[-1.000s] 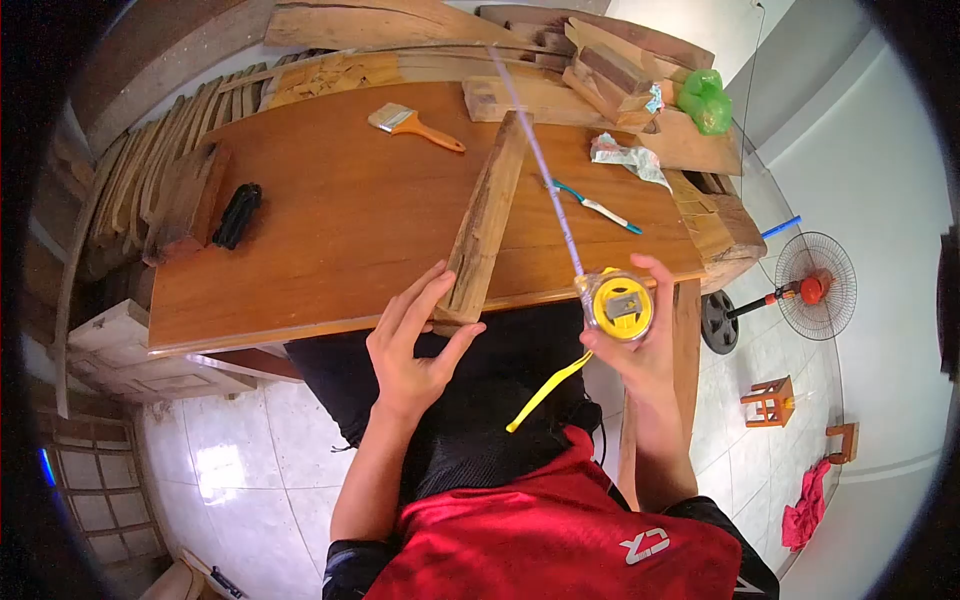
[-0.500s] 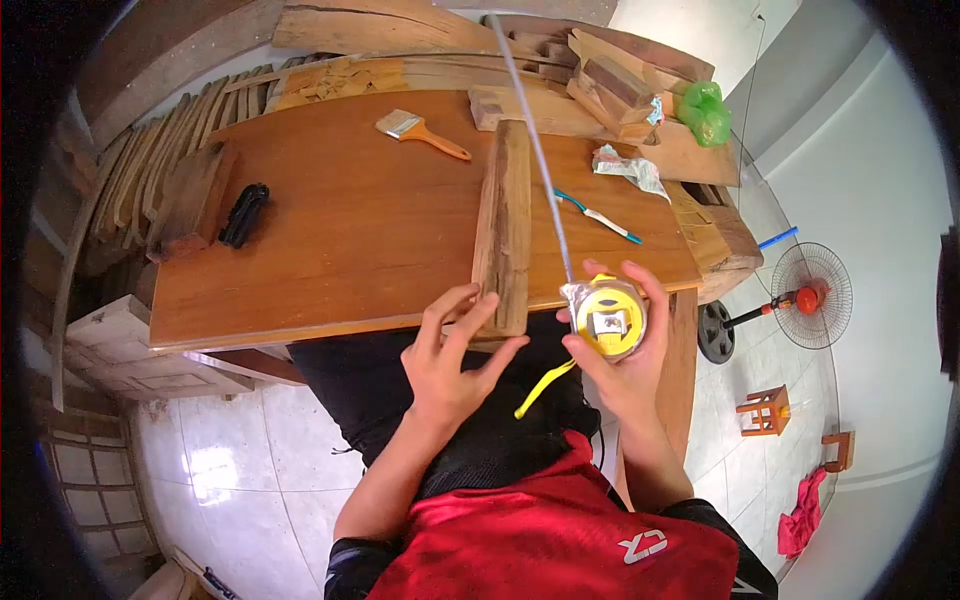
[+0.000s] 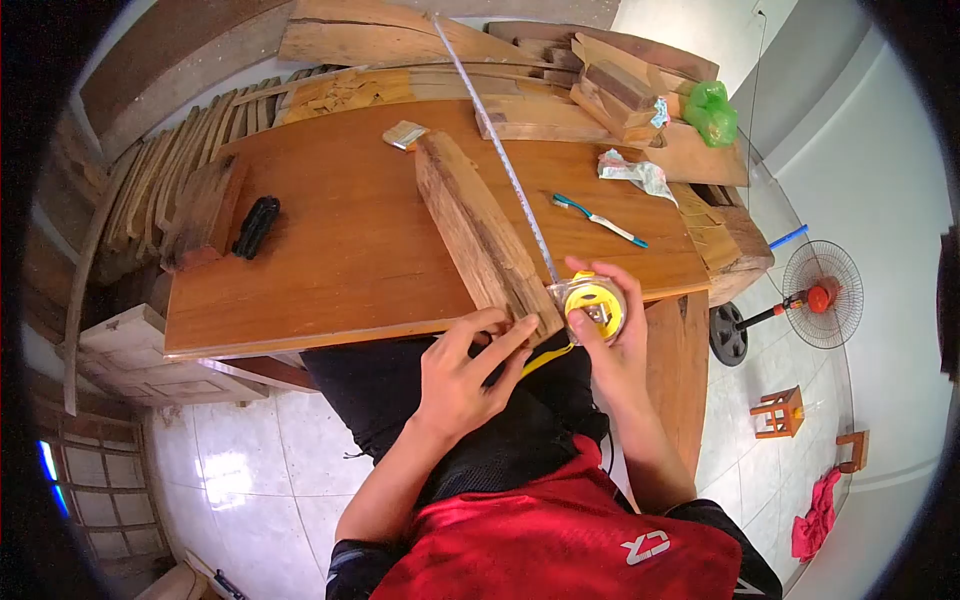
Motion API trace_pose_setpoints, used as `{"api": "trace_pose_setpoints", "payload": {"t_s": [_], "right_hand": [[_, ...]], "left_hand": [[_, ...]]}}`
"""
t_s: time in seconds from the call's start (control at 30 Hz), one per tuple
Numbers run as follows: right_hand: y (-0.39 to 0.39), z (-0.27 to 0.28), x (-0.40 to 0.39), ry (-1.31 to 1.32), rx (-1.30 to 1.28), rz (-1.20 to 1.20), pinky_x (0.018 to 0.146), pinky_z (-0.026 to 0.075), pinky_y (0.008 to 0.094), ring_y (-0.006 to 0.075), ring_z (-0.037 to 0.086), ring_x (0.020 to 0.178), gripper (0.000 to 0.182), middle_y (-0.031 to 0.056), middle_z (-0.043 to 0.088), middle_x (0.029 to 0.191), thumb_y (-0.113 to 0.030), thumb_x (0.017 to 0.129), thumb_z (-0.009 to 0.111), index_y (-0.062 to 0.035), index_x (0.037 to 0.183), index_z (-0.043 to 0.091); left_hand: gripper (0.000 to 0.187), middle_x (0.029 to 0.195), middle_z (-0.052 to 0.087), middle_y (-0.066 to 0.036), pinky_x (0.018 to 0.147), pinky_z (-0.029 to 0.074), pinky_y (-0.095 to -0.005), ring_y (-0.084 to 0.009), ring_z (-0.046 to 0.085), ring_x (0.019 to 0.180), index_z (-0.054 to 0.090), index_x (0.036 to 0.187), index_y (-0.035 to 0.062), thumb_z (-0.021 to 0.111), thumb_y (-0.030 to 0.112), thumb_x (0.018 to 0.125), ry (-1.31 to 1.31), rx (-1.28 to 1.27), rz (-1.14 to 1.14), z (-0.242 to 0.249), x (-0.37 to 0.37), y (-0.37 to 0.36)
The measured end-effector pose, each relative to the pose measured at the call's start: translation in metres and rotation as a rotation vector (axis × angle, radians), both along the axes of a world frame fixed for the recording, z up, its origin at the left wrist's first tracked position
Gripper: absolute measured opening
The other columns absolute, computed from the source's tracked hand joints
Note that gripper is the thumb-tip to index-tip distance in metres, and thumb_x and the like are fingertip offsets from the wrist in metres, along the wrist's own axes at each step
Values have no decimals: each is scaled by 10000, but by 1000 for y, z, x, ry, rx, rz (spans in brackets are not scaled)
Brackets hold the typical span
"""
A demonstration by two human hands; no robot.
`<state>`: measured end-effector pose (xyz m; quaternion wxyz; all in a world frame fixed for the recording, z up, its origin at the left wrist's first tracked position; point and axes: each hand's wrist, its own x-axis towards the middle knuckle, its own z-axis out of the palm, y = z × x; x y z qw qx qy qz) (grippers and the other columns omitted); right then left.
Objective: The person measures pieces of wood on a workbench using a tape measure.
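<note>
My left hand (image 3: 465, 370) grips the near end of a wooden block (image 3: 478, 225), which lies slanted on the brown table (image 3: 330, 220), its far end to the left. My right hand (image 3: 615, 330) is wrapped round a yellow and clear tape measure (image 3: 592, 305), close beside the block's near end. The pulled-out blade (image 3: 510, 170) runs from the case up and left, past the block's right side and over the table's far edge. A yellow strap (image 3: 546, 360) hangs from the case. Just beyond the block's far end shows a paintbrush (image 3: 405, 134), its handle hidden.
On the table lie a teal and white toothbrush (image 3: 602, 221), a crumpled wrapper (image 3: 637, 174) and a black object (image 3: 257, 227). Wood pieces (image 3: 545, 118) and a green plastic bag (image 3: 711, 113) sit along the back. A fan (image 3: 822, 295) and small stool (image 3: 778, 412) stand right.
The block has turned, its far end swinging left over the paintbrush handle. The tape measure has come left and lower beside it, and the blade now slants more to the left.
</note>
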<state>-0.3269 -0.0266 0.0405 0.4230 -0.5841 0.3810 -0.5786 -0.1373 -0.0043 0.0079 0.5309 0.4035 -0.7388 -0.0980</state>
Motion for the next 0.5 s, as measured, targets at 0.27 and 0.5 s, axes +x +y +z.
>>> {"api": "trace_pose_setpoints", "payload": {"t_s": [0.27, 0.5], "right_hand": [[-21, 3, -30, -74, -25, -150, 941, 528, 331, 214, 628, 1114, 449, 248, 556, 1360, 50, 862, 689, -17, 1239, 454], [-6, 8, -82, -155, -42, -175, 917, 564, 500, 418, 655, 1072, 461, 234, 590, 1261, -86, 861, 699, -15, 1264, 487]], "left_hand": [[505, 1290, 589, -55, 1040, 422, -453, -286, 520, 1187, 694, 1196, 182, 833, 298, 725, -240, -285, -174, 26, -7, -54], [737, 1200, 597, -113, 1072, 393, -477, -323, 526, 1199, 619, 1163, 73, 818, 571, 658, -551, -116, -27, 66, 61, -135]]}}
